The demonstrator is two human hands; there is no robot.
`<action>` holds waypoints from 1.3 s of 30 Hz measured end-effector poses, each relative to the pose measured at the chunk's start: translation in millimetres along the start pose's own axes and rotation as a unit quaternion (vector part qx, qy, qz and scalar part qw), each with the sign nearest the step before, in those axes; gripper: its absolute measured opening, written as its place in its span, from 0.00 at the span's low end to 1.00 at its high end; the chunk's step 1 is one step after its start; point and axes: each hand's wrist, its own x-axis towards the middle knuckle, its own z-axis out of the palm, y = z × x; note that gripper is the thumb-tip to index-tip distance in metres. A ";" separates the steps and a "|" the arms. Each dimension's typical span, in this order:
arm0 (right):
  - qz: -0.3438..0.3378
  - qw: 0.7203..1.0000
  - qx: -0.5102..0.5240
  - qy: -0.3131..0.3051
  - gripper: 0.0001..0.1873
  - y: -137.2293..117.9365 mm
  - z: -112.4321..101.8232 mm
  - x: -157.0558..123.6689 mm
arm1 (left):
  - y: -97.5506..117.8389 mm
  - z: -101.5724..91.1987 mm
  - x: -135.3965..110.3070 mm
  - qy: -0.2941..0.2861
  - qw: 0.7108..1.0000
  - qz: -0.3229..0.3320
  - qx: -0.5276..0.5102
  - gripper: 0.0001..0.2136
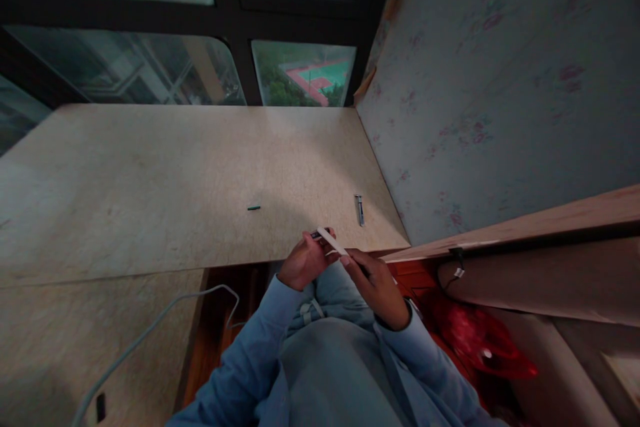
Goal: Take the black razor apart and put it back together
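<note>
My right hand pinches a flat white stick, shaped like a nail file, near its lower end. The stick slants up and left, its far end by the fingertips of my left hand. The left fingers are curled round a small dark piece whose kind I cannot make out. Both hands are close together over my lap, at the front edge of the counter. Beyond them on the counter lie a slim metallic tool, perhaps a clipper, and a short dark green stick.
A pale counter runs below the windows, with a lower surface at left. A white cable crosses there, near a small black object. A papered wall bounds the right; a red bag lies below.
</note>
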 end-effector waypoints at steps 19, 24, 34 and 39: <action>-0.006 0.998 -0.054 0.036 0.17 4.3 -2.1 -2.9 | 2.6 3.3 3.2 0.009 0.998 0.054 0.027 0.16; -0.008 0.999 -0.032 0.016 0.18 2.5 -4.2 -9.4 | 5.8 6.0 1.9 0.012 0.999 0.047 0.020 0.17; -0.017 1.000 0.011 0.008 0.20 -11.8 -3.2 -5.2 | 11.6 7.5 2.7 -0.018 0.998 0.040 0.051 0.20; -0.012 1.000 0.004 0.006 0.21 -16.5 4.2 -1.0 | 19.5 6.4 -1.4 -0.025 0.996 0.061 0.064 0.20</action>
